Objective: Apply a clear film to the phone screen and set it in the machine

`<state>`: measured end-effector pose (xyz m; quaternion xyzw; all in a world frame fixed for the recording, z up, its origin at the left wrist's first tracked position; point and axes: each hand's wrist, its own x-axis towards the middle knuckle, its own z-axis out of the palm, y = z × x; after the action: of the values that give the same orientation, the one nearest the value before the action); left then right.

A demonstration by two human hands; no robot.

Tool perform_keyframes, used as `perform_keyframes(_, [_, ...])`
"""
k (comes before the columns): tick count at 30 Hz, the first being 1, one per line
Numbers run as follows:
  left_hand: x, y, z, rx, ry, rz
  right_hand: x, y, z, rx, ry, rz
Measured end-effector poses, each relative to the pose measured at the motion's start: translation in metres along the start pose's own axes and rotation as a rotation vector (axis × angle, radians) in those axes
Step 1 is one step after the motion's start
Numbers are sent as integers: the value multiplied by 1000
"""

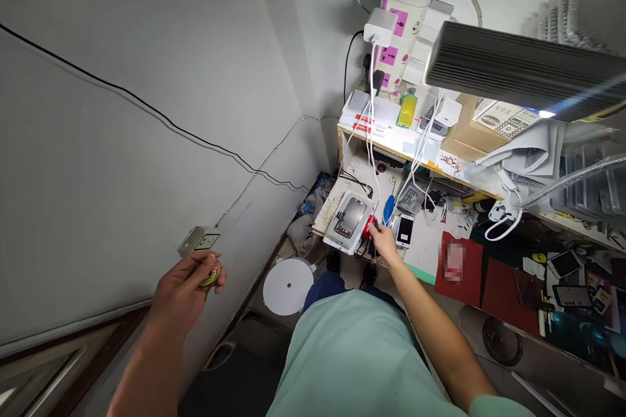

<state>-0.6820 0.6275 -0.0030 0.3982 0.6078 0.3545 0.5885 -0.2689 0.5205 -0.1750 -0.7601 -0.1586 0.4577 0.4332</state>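
Note:
My left hand [180, 287] is raised in front of the wall at the left, its fingers closed round a small round object with a yellow-green rim [209, 277]. Its exact kind is not clear. Over the workbench edge, my right hand [384, 242] is closed on a red object [368, 227] with a dark part by the thumb. Much of that object is hidden by the fingers. Just left of it lies a white tray [332, 240] bearing a phone screen part [353, 216]. A blue-handled screwdriver [388, 210] and a white phone [405, 231] are close to my right hand.
Above the bench runs a shelf [420, 155] with a tall power strip tower [398, 19], hanging white cables and a cardboard box [464, 133]. A dark lamp [518, 68] juts over the right side. Below stands a round white lid [288, 287]. A wall socket [208, 241] is near my left hand.

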Motion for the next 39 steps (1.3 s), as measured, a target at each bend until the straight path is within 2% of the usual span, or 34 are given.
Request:
perform_keyframes(4, [-10, -21, 4, 1, 12, -14, 37, -1, 18, -213, 51, 63])
perform_keyframes(8, [-11, -29, 15, -4, -9, -38, 60, 1, 25, -294, 111, 104])
perform_keyframes(15, [-8, -28, 17, -5, -40, -82, 77, 14, 37, -233, 169, 112])
perform_keyframes(22, [-10, -27, 17, 13, -38, -92, 83, 15, 38, -160, 190, 65])
perform_keyframes(27, [-14, -24, 15, 35, -41, -116, 74, 21, 28, -137, 161, 26])
perform_keyframes(33, [-12, -31, 2, 31, -64, -102, 32, 48, 8, -133, 121, -26])
perform_keyframes(36, [-9, -37, -10, 25, -73, -113, 10, 62, 14, -94, 66, -93])
perform_keyframes(39, [-6, -44, -24, 23, -85, -121, 1, 69, 27, -48, 30, -166])
